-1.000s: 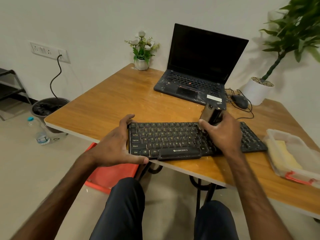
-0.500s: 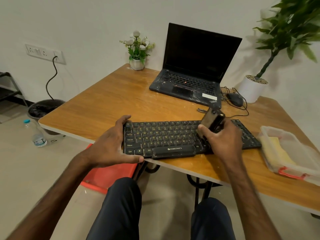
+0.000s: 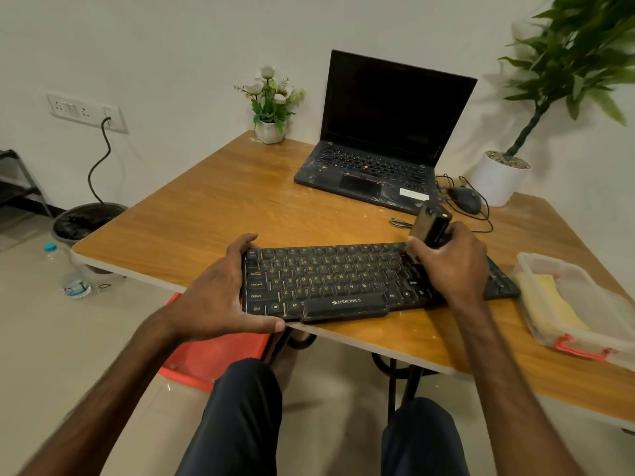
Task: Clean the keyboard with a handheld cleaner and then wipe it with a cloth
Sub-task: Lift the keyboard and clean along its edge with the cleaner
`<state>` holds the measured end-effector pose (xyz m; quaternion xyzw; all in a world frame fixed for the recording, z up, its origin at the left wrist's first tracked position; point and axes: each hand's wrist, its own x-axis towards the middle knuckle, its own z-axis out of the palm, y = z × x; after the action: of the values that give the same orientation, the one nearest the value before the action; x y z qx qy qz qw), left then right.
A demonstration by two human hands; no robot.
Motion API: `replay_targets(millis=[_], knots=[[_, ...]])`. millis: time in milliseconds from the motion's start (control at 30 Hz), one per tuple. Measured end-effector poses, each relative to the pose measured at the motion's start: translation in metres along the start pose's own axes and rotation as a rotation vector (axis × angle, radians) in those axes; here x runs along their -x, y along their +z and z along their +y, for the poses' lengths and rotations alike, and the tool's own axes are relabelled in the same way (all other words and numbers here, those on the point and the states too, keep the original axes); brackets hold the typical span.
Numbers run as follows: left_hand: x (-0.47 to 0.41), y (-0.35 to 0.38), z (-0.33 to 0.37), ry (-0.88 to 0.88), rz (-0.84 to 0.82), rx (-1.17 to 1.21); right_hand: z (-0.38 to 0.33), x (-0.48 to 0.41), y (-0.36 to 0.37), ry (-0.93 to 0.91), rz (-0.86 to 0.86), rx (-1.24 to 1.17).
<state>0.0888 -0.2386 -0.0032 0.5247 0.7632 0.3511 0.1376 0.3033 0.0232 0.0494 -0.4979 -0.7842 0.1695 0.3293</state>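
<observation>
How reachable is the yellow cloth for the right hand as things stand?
Probably yes, the path looks free: the cloth lies in the box right of the keyboard. But the right hand is gripping the cleaner.

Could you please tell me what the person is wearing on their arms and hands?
The left forearm and right forearm are bare as far as the frame shows, with no sleeve in view. The left hand and right hand wear no gloves, and no watch, ring or bracelet is visible. The trousers below are dark navy.
</observation>
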Motion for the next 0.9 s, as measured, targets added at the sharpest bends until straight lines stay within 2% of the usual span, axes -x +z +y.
replay_targets(millis=[100, 300, 400, 533, 600, 800, 900], knots=[[-0.001, -0.001, 0.000, 0.011, -0.006, 0.013, -0.026, 0.008, 0.023, -0.065, -0.067, -0.061], [0.001, -0.001, 0.000, 0.026, 0.009, 0.047, -0.119, 0.088, 0.074, -0.340, -0.290, -0.213], [0.001, -0.001, 0.000, 0.046, 0.004, 0.062, -0.133, 0.096, 0.082, -0.450, -0.305, -0.162], [0.001, -0.001, -0.003, 0.035, 0.006, 0.073, -0.113, 0.051, 0.081, -0.306, -0.237, -0.076], [0.001, 0.000, -0.004, 0.037, 0.006, 0.068, -0.112, 0.044, 0.077, -0.240, -0.227, -0.106], [0.001, 0.000, 0.003, 0.075, 0.020, 0.003, -0.129, 0.121, 0.060, -0.428, -0.379, -0.220], [0.002, -0.001, -0.001, 0.060, 0.019, 0.056, -0.099, 0.123, 0.039, -0.412, -0.388, -0.238]])
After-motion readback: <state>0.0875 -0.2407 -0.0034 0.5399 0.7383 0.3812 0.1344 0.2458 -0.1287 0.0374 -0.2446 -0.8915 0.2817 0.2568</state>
